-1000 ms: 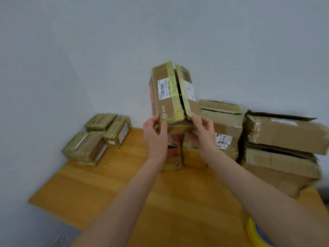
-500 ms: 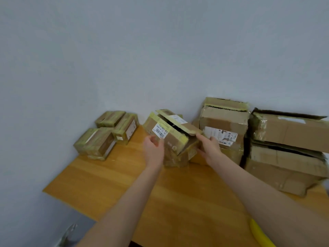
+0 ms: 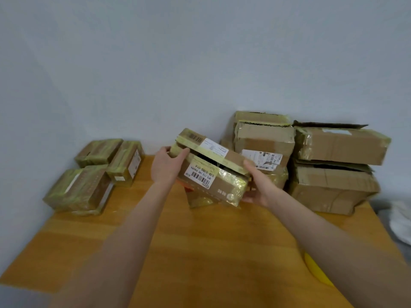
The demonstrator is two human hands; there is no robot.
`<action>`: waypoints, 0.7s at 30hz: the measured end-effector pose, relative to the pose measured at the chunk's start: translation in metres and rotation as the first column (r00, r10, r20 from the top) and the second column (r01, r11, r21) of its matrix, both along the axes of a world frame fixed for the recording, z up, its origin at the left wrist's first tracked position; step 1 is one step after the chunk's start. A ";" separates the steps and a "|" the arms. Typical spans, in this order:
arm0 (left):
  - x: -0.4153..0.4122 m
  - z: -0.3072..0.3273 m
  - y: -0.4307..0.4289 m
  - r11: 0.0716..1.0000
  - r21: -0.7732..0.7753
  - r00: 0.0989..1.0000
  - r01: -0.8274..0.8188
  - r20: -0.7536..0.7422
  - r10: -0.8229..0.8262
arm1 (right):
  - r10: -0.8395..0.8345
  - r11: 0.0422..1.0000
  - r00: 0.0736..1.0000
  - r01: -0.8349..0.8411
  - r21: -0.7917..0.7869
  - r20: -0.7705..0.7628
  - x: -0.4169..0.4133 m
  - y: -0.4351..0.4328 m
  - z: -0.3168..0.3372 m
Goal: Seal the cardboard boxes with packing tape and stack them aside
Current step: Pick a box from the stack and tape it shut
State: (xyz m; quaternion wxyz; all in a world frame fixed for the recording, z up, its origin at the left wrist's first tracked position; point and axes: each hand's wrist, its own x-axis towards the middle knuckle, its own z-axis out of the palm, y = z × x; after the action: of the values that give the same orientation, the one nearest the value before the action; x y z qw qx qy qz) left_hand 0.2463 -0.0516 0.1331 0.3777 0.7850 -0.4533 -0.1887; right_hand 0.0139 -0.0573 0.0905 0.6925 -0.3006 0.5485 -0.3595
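I hold a small cardboard box (image 3: pixel 213 174) above the wooden table (image 3: pixel 200 252), tilted, its top flaps parted with a dark gap between them. It carries white barcode labels and yellowish tape. My left hand (image 3: pixel 168 166) grips its far left end, thumb over the flap. My right hand (image 3: pixel 255 187) cups its right end from below. Another small box (image 3: pixel 200 200) lies on the table right under it. A yellow tape roll (image 3: pixel 315 272) peeks out beside my right forearm.
Three taped small boxes (image 3: pixel 89 185) are grouped at the table's back left against the wall. Larger boxes (image 3: pixel 264 150) are stacked at the back right, the rightmost stack (image 3: pixel 333 165) with loose flaps. Something white (image 3: pixel 400 221) lies beyond the right table edge.
The box was held upright and high a second ago. It has come down, turned onto its side and moved toward me, both hands keeping hold of its ends.
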 end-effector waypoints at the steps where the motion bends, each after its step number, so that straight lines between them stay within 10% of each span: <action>1: -0.005 0.001 0.000 0.999 -0.031 0.999 0.007 0.032 -0.006 | -0.016 1.000 1.000 0.017 0.004 -0.009 -0.006 0.000 0.001; 11: -0.083 -0.007 0.036 0.998 -0.021 0.954 0.060 0.296 -0.051 | -0.064 0.990 0.954 0.024 -0.139 -0.291 -0.097 0.024 0.000; 21: -0.129 -0.118 0.098 0.952 0.307 0.994 -0.015 0.109 -0.020 | 0.177 0.976 0.833 -0.215 -0.012 -0.524 -0.154 0.065 -0.066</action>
State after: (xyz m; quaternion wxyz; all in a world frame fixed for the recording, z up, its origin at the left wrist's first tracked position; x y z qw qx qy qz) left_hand 0.1172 0.0468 0.0147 0.2250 0.8429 -0.4397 -0.2135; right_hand -0.1398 0.0082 0.0249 0.5409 -0.4652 0.6682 -0.2111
